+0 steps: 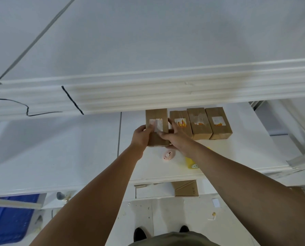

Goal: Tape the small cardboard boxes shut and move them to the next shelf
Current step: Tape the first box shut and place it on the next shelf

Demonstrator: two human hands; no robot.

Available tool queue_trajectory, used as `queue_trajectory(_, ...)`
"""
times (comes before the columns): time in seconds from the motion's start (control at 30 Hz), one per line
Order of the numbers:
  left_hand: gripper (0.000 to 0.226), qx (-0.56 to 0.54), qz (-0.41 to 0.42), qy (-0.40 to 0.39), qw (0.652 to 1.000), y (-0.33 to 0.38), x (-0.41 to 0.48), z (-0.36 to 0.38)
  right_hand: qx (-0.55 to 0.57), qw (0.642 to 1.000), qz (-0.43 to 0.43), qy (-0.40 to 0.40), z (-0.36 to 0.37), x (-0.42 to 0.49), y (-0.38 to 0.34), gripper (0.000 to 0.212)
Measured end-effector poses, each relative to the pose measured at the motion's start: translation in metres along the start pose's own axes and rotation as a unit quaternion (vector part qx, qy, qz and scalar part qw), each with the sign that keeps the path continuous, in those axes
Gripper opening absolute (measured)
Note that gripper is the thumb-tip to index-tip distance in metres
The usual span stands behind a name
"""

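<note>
Fingers of the left hand (141, 137) curl round the leftmost box (156, 114), apparently steadying it on the shelf (245, 153). The right hand (176, 137) presses spread fingers on top, likely smoothing tape. Three more boxes (199, 123) stand just right.

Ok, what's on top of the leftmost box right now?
The leftmost box carries a white label with yellow print. The left hand holds its left edge, the right hand presses on top; seam and any tape under their fingers are hidden.
</note>
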State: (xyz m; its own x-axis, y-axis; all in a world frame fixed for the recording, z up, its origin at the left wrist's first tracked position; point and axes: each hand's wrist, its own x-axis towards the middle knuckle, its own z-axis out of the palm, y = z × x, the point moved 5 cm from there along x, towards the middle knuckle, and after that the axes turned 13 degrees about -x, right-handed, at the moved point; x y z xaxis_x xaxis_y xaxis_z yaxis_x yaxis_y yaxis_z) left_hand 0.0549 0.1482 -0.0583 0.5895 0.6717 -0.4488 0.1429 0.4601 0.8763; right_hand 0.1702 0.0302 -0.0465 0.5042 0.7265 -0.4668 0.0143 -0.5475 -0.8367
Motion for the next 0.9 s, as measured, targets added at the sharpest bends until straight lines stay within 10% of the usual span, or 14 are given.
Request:
queue_trajectory(0.3,0.038,0.032,0.045,-0.093,0.994,0.002,-0.022,0.003,-0.141,0.983,-0.003,0.12,-0.018,0.006,-0.02,0.047)
queue_trajectory(0.57,0.043,0.071,0.056,-0.06,0.994,0.006,-0.028,-0.012,-0.095,0.994,-0.012,0.058,-0.008,-0.001,-0.02,0.024)
queue_trajectory(0.9,0.037,0.017,-0.011,-0.04,0.999,-0.007,-0.039,-0.042,-0.069,0.997,0.035,0.014,0.024,-0.016,-0.016,0.054)
